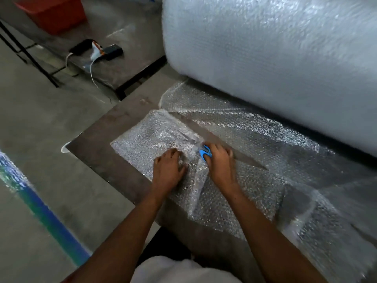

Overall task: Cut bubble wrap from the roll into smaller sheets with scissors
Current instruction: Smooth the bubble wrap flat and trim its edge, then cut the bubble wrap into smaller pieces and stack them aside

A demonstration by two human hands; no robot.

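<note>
The right hand (219,160) is curled around the blue handles of the scissors (205,153), whose blurred blades point away from the person toward the upper left, long axis running along the cut line. The left hand (169,167) lies just beside it, fingers bent and pressing the bubble wrap sheet (146,137) against the dark table (98,144). The sheet spreads flat across the table; behind it the big roll (275,58) lies with its long axis running left to right.
</note>
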